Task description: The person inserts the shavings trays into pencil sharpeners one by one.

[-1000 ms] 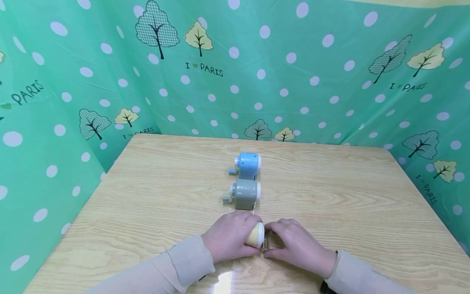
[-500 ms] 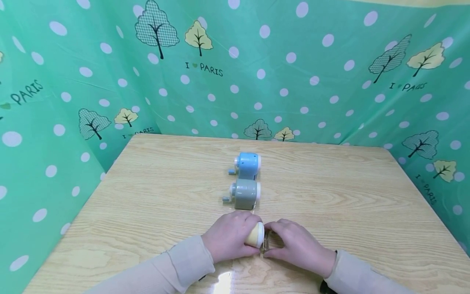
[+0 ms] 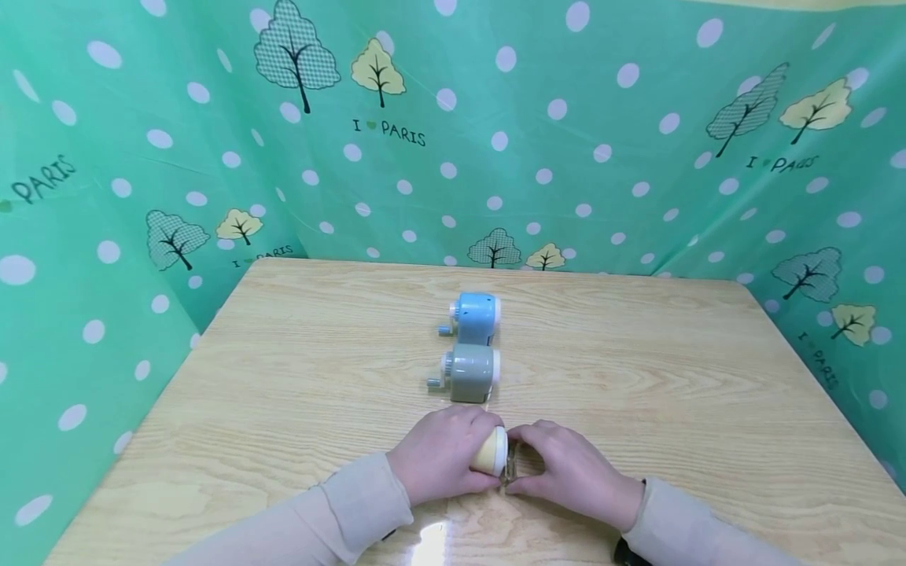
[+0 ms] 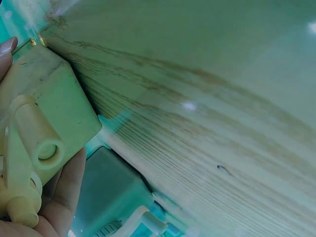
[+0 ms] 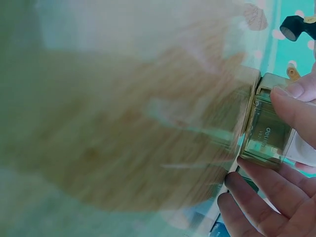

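Observation:
My left hand grips a pale yellow crank pencil sharpener with a white end, low in the middle of the head view. Its crank handle shows large in the left wrist view. From the other side, my right hand holds a clear shavings drawer between thumb and fingers, right at the sharpener's white end. Printed lettering shows on the drawer's face in the right wrist view. Palm and fingers hide much of the yellow body.
Just beyond the hands stands a grey crank sharpener, with a blue one directly behind it. Both cranks point left. The wooden table runs back to a green dotted curtain.
The head view has shifted very slightly. Both hands keep their grips in nearly the same place, and the grey and blue sharpeners stay put.

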Demonstrator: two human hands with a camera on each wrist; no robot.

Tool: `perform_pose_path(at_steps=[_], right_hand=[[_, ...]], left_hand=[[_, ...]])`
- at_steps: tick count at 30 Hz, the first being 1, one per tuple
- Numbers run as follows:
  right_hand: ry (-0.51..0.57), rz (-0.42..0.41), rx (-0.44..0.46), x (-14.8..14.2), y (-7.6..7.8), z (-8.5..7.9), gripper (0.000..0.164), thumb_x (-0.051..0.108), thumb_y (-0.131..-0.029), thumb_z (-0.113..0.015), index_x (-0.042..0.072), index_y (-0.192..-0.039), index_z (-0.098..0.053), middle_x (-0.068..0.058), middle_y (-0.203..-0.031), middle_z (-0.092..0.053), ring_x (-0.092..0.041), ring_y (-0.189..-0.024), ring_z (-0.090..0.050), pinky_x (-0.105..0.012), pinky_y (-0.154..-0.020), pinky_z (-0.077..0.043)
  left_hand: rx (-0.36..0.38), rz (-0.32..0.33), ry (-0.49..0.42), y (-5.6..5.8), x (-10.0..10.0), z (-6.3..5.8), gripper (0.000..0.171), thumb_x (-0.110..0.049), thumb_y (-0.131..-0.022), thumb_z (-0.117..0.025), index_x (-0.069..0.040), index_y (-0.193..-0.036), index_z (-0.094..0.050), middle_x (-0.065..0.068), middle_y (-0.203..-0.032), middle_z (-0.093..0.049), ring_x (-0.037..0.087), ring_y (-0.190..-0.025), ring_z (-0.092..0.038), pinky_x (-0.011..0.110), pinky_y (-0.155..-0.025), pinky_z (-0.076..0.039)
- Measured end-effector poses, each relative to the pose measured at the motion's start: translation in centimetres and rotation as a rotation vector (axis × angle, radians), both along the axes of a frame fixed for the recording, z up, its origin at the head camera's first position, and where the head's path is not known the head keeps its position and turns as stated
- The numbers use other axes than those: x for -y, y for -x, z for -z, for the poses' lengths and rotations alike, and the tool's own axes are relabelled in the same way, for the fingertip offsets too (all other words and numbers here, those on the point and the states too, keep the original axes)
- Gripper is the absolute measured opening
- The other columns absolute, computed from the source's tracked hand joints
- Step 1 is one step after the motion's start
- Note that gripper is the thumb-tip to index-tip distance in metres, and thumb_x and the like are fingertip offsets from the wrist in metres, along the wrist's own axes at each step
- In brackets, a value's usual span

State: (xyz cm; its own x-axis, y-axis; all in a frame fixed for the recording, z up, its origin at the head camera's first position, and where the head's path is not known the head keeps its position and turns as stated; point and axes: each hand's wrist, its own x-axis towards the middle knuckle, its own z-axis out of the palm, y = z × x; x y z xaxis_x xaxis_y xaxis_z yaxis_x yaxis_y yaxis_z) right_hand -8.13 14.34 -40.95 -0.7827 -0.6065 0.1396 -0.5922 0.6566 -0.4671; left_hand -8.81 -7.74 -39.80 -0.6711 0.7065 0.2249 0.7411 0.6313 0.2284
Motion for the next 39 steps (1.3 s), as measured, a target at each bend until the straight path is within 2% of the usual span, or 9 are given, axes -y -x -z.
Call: perform_pose_path(at_steps=[14, 22, 28, 39], right_hand=[[0.041, -0.011, 0.041, 0.16, 0.19, -0.04, 0.054, 0.039, -0.074, -0.082, 0.004, -0.114, -0.072, -0.003, -0.106, -0.075, -0.013, -0.096, -0.066, -0.037, -0.084, -0.058], [0.046, -0.021, 0.038, 0.31, 0.32, -0.02, 0.053, 0.037, -0.073, -0.083, 0.004, -0.113, -0.072, -0.002, -0.104, -0.075, -0.013, -0.095, -0.067, -0.037, -0.084, -0.058], [0.064, -0.041, 0.029, 0.28, 0.46, -0.12, 0.056, 0.046, -0.075, -0.079, 0.005, -0.113, -0.072, -0.001, -0.103, -0.075, -0.014, -0.093, -0.067, -0.037, -0.082, -0.058], [0.063, -0.041, 0.014, 0.46, 0.46, -0.15, 0.055, 0.046, -0.074, -0.079, 0.006, -0.111, -0.073, 0.001, -0.099, -0.074, -0.012, -0.089, -0.066, -0.036, -0.079, -0.058]], left_hand=[[0.016, 0.003, 0.0, 0.08, 0.11, -0.02, 0.055, -0.046, -0.075, -0.08, -0.01, -0.114, -0.065, -0.002, -0.099, -0.068, 0.012, -0.09, -0.064, 0.029, -0.083, -0.056], [-0.001, 0.015, -0.012, 0.05, 0.18, -0.02, 0.054, -0.046, -0.074, -0.08, -0.01, -0.112, -0.064, -0.002, -0.098, -0.068, 0.012, -0.09, -0.064, 0.029, -0.083, -0.056], [-0.004, 0.011, -0.009, 0.06, 0.17, 0.05, 0.054, -0.047, -0.074, -0.08, -0.01, -0.112, -0.064, -0.002, -0.097, -0.068, 0.012, -0.089, -0.063, 0.029, -0.082, -0.056], [-0.008, 0.01, -0.007, 0.07, 0.14, 0.0, 0.054, -0.046, -0.074, -0.08, -0.01, -0.11, -0.064, -0.003, -0.095, -0.067, 0.012, -0.088, -0.063, 0.029, -0.081, -0.056]])
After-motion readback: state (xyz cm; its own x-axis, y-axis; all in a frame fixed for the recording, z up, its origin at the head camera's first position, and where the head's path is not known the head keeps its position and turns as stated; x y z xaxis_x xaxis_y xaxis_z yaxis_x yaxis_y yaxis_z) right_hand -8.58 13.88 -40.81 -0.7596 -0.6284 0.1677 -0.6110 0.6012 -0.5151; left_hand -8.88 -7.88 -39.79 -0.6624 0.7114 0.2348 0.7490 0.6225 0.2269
